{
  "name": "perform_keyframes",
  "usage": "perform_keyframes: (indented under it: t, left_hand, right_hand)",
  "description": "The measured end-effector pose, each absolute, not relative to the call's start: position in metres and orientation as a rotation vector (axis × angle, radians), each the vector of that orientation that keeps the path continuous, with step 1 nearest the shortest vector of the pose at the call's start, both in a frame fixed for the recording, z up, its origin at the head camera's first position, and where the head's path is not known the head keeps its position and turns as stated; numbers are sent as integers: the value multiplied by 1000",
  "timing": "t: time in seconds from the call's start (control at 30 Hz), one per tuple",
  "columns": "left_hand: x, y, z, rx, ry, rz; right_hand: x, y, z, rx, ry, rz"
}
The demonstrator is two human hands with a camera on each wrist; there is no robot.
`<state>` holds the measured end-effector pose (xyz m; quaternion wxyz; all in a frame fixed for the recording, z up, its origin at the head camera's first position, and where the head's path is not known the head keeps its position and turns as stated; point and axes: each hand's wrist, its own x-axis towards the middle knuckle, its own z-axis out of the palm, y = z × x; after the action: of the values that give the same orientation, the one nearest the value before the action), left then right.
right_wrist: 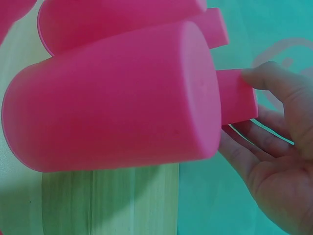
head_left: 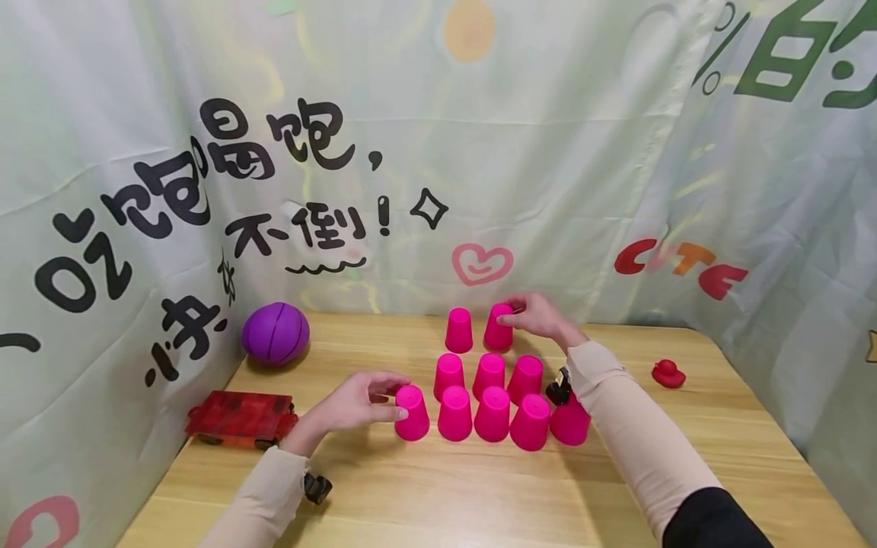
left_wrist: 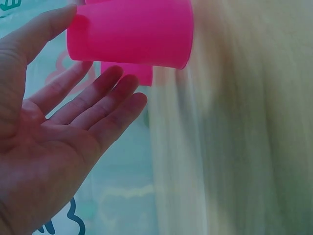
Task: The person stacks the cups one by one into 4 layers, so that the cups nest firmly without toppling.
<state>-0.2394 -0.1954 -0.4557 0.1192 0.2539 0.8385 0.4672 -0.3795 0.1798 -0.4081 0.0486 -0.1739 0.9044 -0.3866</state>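
Note:
Several upside-down pink cups stand in three rows on the wooden table. My left hand holds the front row's leftmost cup near its top, thumb on the near side and index finger behind it. In the left wrist view that cup lies across the top, with the other fingers spread below it. At the back, my right hand grips the right one of two cups between thumb and fingers. The right wrist view shows this gripped cup partly hidden behind a nearer cup.
Beside the gripped back cup is another cup. My right forearm passes over the front row's rightmost cup. A purple ball and a red toy car are at left, a small red toy at right. Printed curtains surround the table.

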Motion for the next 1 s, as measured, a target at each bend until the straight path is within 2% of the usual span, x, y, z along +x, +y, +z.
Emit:
perform_keyframes:
  t: [1.0]
  left_hand:
    - [-231, -190, -465, 697, 2447, 1436]
  right_hand:
    - [-384, 169, -416, -577, 2727, -1076]
